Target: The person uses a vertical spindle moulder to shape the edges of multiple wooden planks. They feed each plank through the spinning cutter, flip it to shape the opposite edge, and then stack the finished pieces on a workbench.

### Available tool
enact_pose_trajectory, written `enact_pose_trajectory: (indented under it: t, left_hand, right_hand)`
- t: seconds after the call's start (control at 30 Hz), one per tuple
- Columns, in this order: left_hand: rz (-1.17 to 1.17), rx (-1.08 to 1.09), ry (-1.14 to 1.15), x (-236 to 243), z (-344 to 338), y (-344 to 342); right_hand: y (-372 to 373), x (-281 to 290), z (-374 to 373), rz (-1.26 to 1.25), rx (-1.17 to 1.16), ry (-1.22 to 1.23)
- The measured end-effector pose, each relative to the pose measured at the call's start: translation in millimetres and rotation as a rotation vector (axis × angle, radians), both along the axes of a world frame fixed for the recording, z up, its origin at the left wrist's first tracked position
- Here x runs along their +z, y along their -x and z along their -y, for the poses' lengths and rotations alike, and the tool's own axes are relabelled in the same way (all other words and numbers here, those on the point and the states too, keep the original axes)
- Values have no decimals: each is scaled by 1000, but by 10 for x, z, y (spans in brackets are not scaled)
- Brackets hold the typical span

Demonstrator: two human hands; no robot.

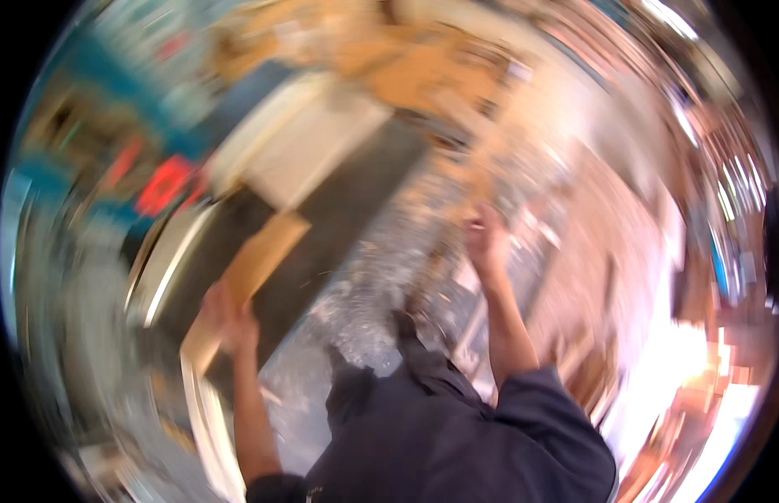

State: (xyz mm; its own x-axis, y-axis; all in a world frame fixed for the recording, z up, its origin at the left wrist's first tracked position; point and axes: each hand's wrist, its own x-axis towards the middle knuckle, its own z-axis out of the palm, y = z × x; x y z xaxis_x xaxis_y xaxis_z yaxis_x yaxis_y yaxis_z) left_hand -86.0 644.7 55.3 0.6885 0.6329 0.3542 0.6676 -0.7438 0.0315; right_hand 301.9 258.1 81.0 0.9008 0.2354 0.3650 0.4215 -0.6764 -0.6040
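"Where's the wooden board [270, 249]?"
"Over the dark tabletop [343, 210], the left hand [228, 320] wrapped around its near part. Dark surface shows between it and the right edge."
"And the right hand [488, 239]?"
"Past that edge, above the littered floor [356, 306]; blurred, so I can't tell its grip."
"Obstacles?"
"A pale block [314, 147] just beyond the board's far end, and a brown sheet [603, 243] right of the floor."
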Motion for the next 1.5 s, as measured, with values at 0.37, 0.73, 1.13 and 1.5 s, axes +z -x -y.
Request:
enact_pose_trajectory:
  t: [0.37,0.73,1.13,1.5]
  left_hand:
    - [47,-78,-284,-330,-437,273]
    - [171,-257,15,277,-336,377]
    - [146,-84,275,503,-265,267]
    - [180,-106,312,457,-330,318]
  right_hand:
    - [3358,-424,3070,-19,-964,394]
    - [4214,-920,4113,-597,-806,358]
    - [4249,691,2237,-383,-335,-459]
    - [3696,1476,-1868,-210,712,600]
